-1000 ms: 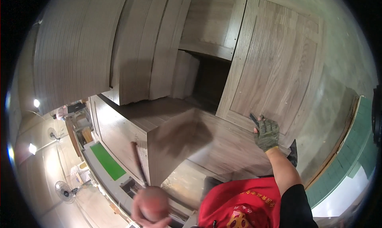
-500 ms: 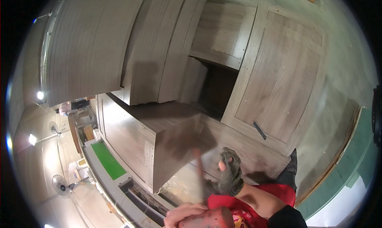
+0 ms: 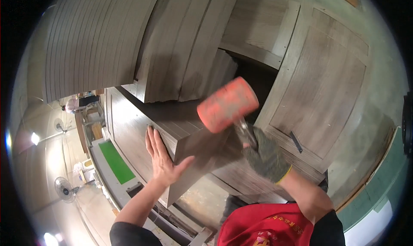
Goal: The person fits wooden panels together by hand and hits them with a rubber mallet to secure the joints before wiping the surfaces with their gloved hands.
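My bare left hand [image 3: 164,162] lies with fingers spread over the near corner of a wood-grain panel frame [image 3: 133,134], the thumb reaching over its front edge. My right hand [image 3: 267,156], in a dark grey knitted glove with a yellow cuff, is wrapped round the handle of a mallet. The mallet's thick orange-red head [image 3: 228,104] is raised in front of the panel, apart from it, and looks worn and scuffed. Behind the mallet a dark opening [image 3: 254,76] shows between the panels.
Tall stacks of wood-grain panels [image 3: 99,39] stand at the left and back. A framed door panel [image 3: 320,82] leans at the right with a dark strip [image 3: 296,141] on it. Further left are a green mat [image 3: 116,162], a fan [image 3: 64,189] and a distant person [image 3: 77,102].
My left hand has gone from the mallet head low in front of me up onto the panel's corner. My right hand now grips the mallet and holds it raised.
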Motion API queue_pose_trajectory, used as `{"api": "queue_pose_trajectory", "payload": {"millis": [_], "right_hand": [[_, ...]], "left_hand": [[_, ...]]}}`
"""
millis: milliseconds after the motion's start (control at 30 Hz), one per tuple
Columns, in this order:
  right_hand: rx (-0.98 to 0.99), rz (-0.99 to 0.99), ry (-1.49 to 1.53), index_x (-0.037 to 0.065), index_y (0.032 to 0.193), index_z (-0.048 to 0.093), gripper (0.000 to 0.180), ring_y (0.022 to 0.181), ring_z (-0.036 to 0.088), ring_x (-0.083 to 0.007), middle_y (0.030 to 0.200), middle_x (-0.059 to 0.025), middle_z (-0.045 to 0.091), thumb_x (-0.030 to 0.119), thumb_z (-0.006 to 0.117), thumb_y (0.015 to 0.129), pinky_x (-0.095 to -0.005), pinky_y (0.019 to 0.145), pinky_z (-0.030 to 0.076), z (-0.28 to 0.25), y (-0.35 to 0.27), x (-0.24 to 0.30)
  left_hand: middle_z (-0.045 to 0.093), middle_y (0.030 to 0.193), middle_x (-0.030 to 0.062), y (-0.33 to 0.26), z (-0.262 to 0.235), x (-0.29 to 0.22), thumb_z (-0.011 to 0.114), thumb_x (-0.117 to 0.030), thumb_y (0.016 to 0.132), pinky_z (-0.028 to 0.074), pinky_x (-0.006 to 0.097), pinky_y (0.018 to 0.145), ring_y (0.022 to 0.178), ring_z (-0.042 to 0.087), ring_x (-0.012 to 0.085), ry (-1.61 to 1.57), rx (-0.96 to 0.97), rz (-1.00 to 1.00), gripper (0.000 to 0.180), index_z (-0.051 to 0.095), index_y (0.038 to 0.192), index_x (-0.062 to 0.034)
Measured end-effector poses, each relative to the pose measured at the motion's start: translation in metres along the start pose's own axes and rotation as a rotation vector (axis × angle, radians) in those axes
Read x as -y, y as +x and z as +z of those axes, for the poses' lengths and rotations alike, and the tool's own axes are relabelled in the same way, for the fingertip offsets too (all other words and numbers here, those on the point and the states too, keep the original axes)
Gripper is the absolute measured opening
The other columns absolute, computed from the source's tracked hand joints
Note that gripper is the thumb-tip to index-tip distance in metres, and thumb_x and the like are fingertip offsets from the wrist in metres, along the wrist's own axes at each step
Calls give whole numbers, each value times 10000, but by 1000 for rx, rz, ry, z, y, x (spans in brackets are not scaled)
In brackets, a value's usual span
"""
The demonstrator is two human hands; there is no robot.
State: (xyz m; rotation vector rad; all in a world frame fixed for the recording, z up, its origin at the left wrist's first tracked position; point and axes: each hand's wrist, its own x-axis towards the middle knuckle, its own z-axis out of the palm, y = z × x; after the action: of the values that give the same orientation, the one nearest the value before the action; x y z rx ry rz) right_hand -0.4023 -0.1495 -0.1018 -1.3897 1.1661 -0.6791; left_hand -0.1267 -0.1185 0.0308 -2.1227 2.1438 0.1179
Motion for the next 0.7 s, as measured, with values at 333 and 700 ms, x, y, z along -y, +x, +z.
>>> {"api": "queue_pose_trajectory", "payload": {"millis": [333, 700], "right_hand": [[445, -136, -261, 68, 1176, 579, 422, 813, 643, -442, 868, -244, 663, 241, 650, 798, -533, 717, 518, -1, 108, 53], [369, -170, -332, 76, 1154, 577, 397, 782, 653, -426, 839, -213, 675, 254, 634, 803, -543, 693, 512, 12, 116, 20]], "left_hand": [[124, 1569, 332, 5, 9, 10, 709, -265, 769, 158, 545, 1165, 1436, 144, 511, -29, -24, 61, 1028, 102, 1523, 80], [115, 1569, 341, 4, 11, 11, 676, -232, 769, 147, 554, 1163, 1429, 158, 516, -44, -27, 79, 994, 111, 1522, 87]]}}
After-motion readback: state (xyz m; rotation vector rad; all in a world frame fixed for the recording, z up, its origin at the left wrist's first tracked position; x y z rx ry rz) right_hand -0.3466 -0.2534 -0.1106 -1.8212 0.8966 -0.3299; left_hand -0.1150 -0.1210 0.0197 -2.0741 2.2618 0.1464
